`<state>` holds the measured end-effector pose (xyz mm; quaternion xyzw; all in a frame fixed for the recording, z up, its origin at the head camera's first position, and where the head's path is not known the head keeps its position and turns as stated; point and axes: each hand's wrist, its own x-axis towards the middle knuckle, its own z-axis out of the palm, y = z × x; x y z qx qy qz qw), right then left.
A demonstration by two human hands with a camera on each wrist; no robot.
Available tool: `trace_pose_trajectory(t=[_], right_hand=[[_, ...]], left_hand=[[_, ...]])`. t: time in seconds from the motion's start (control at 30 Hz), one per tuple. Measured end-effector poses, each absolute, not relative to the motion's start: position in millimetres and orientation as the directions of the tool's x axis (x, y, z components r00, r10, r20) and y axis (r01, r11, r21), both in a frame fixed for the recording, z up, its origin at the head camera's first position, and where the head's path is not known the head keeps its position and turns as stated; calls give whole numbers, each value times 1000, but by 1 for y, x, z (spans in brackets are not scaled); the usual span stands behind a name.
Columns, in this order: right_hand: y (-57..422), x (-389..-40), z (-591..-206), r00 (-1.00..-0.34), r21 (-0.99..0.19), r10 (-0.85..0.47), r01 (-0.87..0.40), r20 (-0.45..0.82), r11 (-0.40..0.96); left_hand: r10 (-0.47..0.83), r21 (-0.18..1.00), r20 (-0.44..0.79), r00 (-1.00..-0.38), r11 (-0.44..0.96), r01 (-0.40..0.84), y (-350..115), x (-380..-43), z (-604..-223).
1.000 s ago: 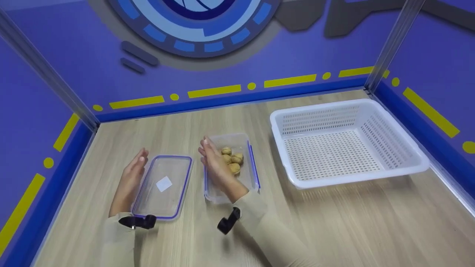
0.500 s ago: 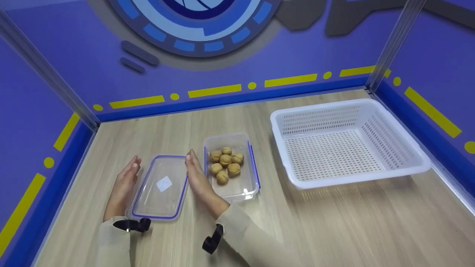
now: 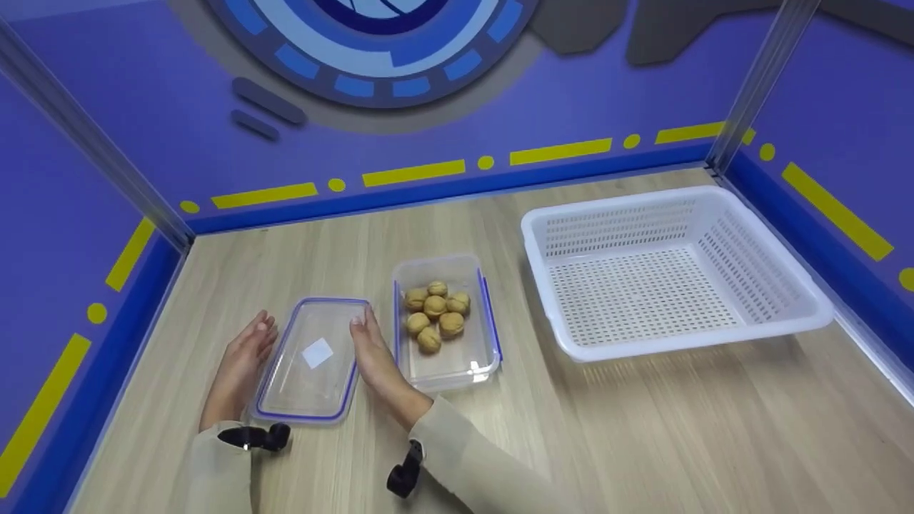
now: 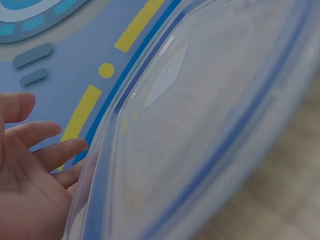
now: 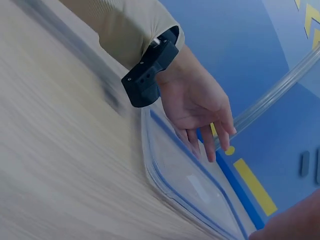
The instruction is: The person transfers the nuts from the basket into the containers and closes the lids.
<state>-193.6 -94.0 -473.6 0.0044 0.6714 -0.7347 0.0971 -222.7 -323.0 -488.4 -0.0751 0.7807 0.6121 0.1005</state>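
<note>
A clear lid (image 3: 300, 389) with a blue seal and a small white square label lies on the table between the two hands. Beside its left edge is my left hand (image 3: 239, 368), fingers relaxed, thumb lifted; in the left wrist view the hand (image 4: 32, 185) appears close to the lid's rim. My right hand (image 3: 382, 368) lies along the lid's right edge with fingers fairly straight; whether it touches the rim cannot be told. Just right of it stands a clear food container (image 3: 464, 368) with blue trim, holding several walnuts (image 3: 435, 307).
A large white perforated basket (image 3: 571, 350) stands on the right of the wooden table (image 3: 607, 442). Blue printed panels (image 3: 428, 143) wall in the back and both sides. Black wrist cameras (image 3: 405, 471) stick out from the sleeves.
My right hand has moved left, from over the container to the lid's right edge, uncovering the walnuts. My left hand has shifted slightly down and left, then stayed near the lid's left edge.
</note>
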Motion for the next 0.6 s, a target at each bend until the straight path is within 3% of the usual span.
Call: trace_pose_trajectory(t=[0.17, 0.33, 0.6], right_hand=[[-98, -189, -486, -971, -982, -151, 187, -187, 11], [-97, -184, -497, -965, -979, -169, 189, -200, 83], [-98, -184, -506, -968, -973, -133, 224, -215, -54]], left_hand=[[-4, 948, -265, -964, 181, -262, -325, -223, -491], [-14, 934, -284, -959, 223, -280, -326, -221, -494], [-29, 917, -328, -944, 233, -325, -323, -222, -493]])
